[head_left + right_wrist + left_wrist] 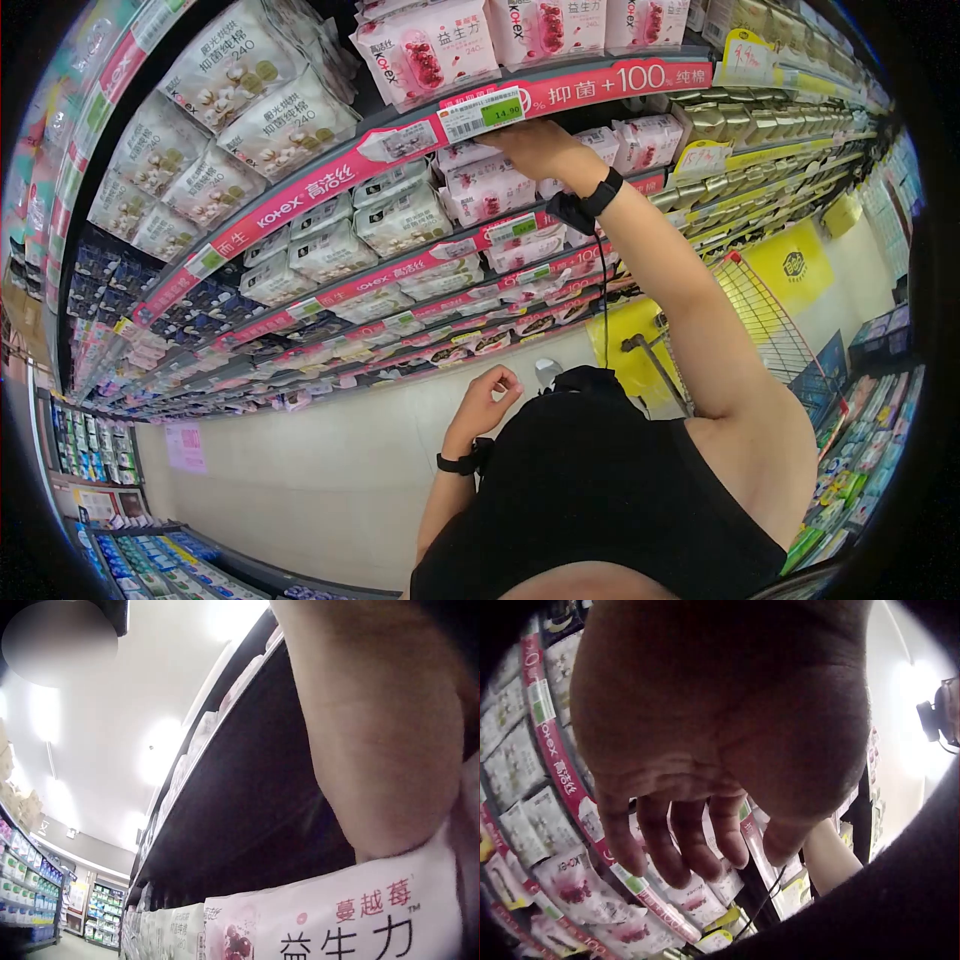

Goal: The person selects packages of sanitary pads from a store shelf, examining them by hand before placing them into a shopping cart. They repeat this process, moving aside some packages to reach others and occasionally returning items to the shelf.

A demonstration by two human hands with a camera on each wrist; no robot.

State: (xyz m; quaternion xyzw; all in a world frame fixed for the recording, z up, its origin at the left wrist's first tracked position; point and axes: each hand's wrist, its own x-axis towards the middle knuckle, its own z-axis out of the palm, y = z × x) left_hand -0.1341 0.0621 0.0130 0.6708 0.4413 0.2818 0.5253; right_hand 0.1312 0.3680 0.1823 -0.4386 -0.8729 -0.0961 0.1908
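right hand (548, 152): reaches in beneath the pink price rail (650, 76) — fingertips hidden, so whether it grips or merely touches, i cannot tell.
pink pack (490, 190): sits on the shelf (455, 248) under that rail, just below the right hand, its wide printed front facing outward and running along the shelf edge.
left hand (488, 398): near the black top (600, 480), fingers loosely bent, holding nothing — well apart from the pink pack; the right is nearer.
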